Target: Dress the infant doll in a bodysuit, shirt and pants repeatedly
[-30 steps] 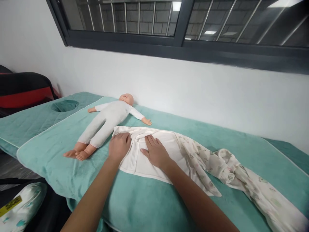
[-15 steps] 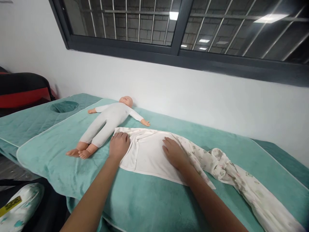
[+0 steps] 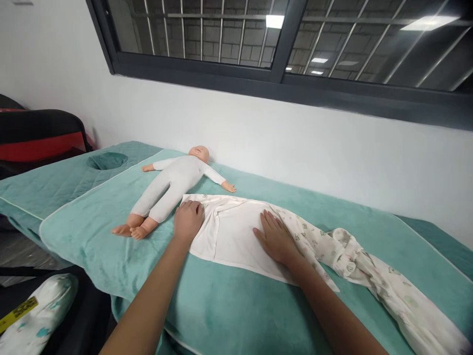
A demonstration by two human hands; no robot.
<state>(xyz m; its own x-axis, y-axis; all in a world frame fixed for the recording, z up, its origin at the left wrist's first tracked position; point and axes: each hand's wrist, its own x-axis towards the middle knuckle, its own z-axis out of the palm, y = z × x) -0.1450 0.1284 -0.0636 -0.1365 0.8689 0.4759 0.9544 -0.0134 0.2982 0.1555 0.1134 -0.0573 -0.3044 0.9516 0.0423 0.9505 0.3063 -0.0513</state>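
Observation:
A white baby garment (image 3: pixel 240 231) with a small print lies spread on the green bed cover, its plain side up at the left. My left hand (image 3: pixel 188 220) holds down its left edge, fingers curled over the fabric. Flat on the smoothed middle rests my right hand (image 3: pixel 277 238), fingers stretched out. To the right the printed part of the garment (image 3: pixel 343 254) runs bunched and twisted toward the lower right corner. Just beyond my left hand a baby doll (image 3: pixel 179 175) in a white bodysuit lies on its back, arms spread.
The green cover (image 3: pixel 221 305) spans the bed, with a round face hole (image 3: pixel 107 160) at the left. A patterned white package (image 3: pixel 44 315) with a yellow label sits lower left. A red and black chair (image 3: pixel 40 140) stands far left. A barred window (image 3: pixel 221 39) is above.
My right hand has slid to the right across the garment, and the fabric behind it lies smoother. My left hand has stayed at the left edge. The view has shifted slightly.

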